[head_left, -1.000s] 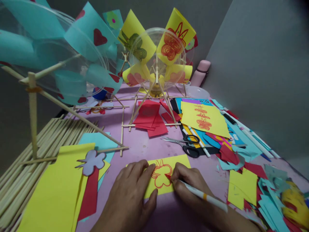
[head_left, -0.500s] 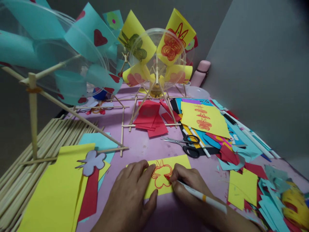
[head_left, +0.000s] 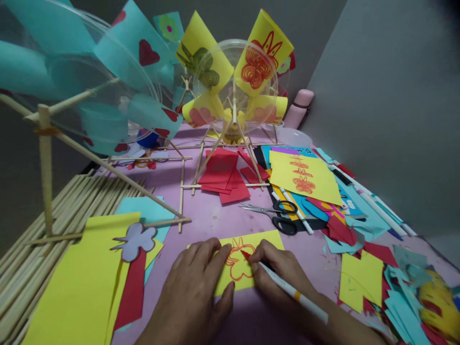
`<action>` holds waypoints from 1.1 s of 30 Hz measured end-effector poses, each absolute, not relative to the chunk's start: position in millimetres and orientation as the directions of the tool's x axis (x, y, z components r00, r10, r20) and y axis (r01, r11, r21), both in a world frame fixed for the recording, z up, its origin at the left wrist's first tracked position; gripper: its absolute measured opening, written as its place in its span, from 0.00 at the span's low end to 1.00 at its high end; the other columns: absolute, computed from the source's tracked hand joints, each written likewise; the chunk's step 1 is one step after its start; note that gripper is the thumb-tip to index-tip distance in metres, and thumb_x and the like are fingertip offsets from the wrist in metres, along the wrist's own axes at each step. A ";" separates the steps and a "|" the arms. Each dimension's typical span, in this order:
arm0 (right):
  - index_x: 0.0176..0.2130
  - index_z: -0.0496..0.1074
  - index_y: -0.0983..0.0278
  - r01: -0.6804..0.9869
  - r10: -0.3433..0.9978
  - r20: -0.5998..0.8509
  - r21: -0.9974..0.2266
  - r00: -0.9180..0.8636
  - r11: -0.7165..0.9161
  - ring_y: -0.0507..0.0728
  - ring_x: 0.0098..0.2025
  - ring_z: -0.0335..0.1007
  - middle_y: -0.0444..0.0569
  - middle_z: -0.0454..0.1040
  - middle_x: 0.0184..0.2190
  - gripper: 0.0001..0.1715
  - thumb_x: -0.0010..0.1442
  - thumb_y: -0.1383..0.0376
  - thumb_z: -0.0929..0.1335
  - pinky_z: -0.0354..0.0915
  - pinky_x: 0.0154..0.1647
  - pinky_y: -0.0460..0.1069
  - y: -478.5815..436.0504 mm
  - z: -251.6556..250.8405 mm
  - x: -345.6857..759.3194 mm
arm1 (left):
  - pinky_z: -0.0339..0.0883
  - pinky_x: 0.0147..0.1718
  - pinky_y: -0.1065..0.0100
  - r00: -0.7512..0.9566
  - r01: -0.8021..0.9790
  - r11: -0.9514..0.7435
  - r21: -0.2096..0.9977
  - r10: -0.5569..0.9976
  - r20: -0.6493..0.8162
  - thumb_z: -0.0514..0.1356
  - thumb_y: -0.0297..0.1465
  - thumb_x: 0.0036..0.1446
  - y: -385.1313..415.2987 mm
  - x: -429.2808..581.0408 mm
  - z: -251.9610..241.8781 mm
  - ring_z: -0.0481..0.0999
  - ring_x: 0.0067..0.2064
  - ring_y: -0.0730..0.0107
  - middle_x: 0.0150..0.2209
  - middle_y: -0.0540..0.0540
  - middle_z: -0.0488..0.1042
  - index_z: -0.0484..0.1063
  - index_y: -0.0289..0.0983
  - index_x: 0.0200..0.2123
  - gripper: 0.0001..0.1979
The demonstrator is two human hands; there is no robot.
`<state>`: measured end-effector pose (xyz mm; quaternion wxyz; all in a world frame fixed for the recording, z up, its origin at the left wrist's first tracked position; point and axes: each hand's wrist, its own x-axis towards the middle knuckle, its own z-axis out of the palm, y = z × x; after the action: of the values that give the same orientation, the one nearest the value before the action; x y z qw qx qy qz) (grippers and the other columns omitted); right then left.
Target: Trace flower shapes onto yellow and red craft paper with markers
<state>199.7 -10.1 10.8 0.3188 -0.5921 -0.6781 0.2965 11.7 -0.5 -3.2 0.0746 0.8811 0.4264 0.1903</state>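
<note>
A yellow paper sheet (head_left: 270,239) lies on the pink tabletop in front of me, with a red butterfly outline (head_left: 240,277) drawn on it. My left hand (head_left: 196,282) rests spread on the sheet's left part, its fingers beside the drawing. Pinched in my right hand (head_left: 276,268) is a white marker (head_left: 287,287) with an orange band and a red tip; the tip is at the upper right part of the butterfly. To the left, a grey butterfly cutout (head_left: 136,243) lies on yellow and red paper. Black-handled scissors (head_left: 283,224) lie behind my right hand.
Bamboo sticks (head_left: 21,258) are piled at the left. Stick-framed wheels with blue paper (head_left: 108,120) and yellow paper (head_left: 264,52) stand behind. Red sheets (head_left: 219,172), a sheet of red butterflies (head_left: 305,175), paper scraps (head_left: 361,278) and a pink bottle (head_left: 299,108) lie or stand around.
The marker tip has moved up and slightly left across the butterfly, and my right hand has shifted a little left. My left hand stays in place on the sheet.
</note>
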 end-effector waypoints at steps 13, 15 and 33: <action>0.26 0.64 0.61 0.654 0.987 0.089 -0.741 -0.130 0.153 0.50 0.15 0.58 0.41 0.67 0.15 0.07 0.48 0.69 0.58 0.53 0.16 0.42 -9.0 8.3 197.6 | 0.64 0.44 0.51 0.557 0.719 -0.631 0.291 0.774 0.300 0.54 0.29 0.56 0.6 12.7 -5.7 0.66 0.49 0.52 0.50 0.39 0.67 0.64 0.38 0.55 0.21; 0.26 0.64 0.61 0.663 0.989 0.092 -0.734 -0.114 0.145 0.50 0.15 0.59 0.41 0.67 0.15 0.08 0.48 0.70 0.58 0.54 0.16 0.42 -8.8 8.1 197.3 | 0.64 0.44 0.51 0.555 0.720 -0.627 0.297 0.778 0.295 0.54 0.29 0.56 0.3 12.1 -5.6 0.66 0.49 0.53 0.50 0.40 0.68 0.64 0.39 0.55 0.21; 0.25 0.65 0.61 0.677 0.989 0.131 -0.722 -0.067 0.142 0.52 0.16 0.63 0.42 0.66 0.15 0.09 0.50 0.68 0.58 0.55 0.17 0.43 -10.9 10.5 199.4 | 0.64 0.44 0.51 0.565 0.720 -0.632 0.288 0.774 0.287 0.54 0.30 0.56 -0.5 11.7 -3.8 0.66 0.48 0.53 0.50 0.39 0.67 0.63 0.38 0.55 0.21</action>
<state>199.4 -10.9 10.5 0.3144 -0.6062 -0.6872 0.2480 11.7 -0.5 -3.8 0.0691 0.8818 0.4236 0.1958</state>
